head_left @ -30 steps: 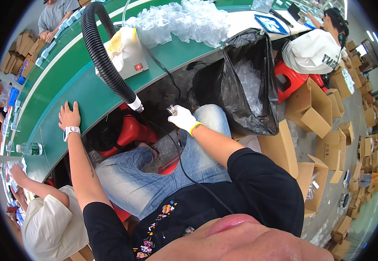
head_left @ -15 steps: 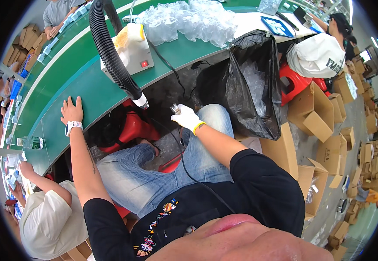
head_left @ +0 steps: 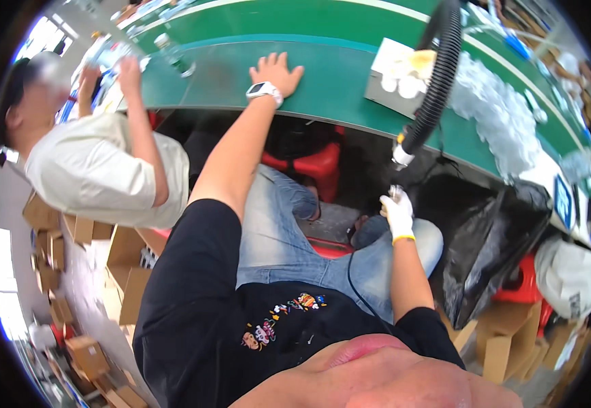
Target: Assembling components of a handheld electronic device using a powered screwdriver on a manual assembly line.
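Head view, looking down: nearest, a black T-shirt and pale blue jeans are worn by the seated person, and a thin black cable is draped across the lap. Above the right knee, a small clear piece is pinched in the fingertips of the white-gloved right hand. Its exact shape is too small to be made out. It is judged to be light and stiff, perhaps hard plastic, possibly slippery under a glove and easily scuffed; it is best taken by its side edges, with a gentle pinch. Just above it, apart from it in this view, the pale nozzle of a ribbed black hose is seen.

Farther on, the bare left hand is laid palm down, fingers spread, on the green worktop; nothing is held in it. To its right, a pale box-shaped unit is topped by white-and-yellow cloth, and beyond the hose clear plastic is heaped. To its left, a clear bottle is placed. Farthest, a green conveyor is edged with white.
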Demonstrator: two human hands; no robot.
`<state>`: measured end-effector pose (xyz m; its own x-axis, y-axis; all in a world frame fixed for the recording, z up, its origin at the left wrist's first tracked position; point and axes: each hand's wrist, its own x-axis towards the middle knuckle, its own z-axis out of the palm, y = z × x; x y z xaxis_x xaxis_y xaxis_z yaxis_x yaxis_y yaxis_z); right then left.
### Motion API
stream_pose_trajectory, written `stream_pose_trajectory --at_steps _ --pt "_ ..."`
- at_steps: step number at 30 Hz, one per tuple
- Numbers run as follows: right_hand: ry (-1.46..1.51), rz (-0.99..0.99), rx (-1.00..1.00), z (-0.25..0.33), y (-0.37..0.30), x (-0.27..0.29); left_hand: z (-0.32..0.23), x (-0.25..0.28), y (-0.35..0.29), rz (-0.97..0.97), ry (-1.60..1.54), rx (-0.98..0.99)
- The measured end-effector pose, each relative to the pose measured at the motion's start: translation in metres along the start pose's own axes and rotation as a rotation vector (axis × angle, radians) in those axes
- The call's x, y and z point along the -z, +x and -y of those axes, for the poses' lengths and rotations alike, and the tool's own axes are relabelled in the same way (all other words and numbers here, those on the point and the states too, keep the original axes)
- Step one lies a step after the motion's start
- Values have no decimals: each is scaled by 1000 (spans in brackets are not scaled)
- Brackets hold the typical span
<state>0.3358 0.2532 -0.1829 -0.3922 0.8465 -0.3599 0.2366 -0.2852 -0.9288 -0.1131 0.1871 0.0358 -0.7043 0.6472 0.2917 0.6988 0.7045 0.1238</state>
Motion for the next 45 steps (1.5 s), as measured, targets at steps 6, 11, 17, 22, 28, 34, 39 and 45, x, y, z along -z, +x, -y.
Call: stream_pose_trajectory --at_steps 6,11,17,22,28,34,39,45 --pt "-61 -7 -19 21 -14 -4 -3 -2 -4 26 -81 26" --pt "-25 0 -32 27 -7 -3 -8 1 -3 3 -98 14" --pt "-63 -11 -29 24 -11 -10 8 5 -5 -12 -161 -180" --pt "-180 -57 46 7 -8 6 26 56 45 -105 173 -126" --pt "-79 120 436 86 -64 -52 161 54 107 176 261 238" --pt "195 286 426 155 -92 -57 90 35 63 -81 -228 -170" --pt "601 436 64 138 -76 -40 -9 75 -108 376 -1625 -10" --pt "859 382 -49 89 -107 -20 -129 12 -236 1042 -2292 463"
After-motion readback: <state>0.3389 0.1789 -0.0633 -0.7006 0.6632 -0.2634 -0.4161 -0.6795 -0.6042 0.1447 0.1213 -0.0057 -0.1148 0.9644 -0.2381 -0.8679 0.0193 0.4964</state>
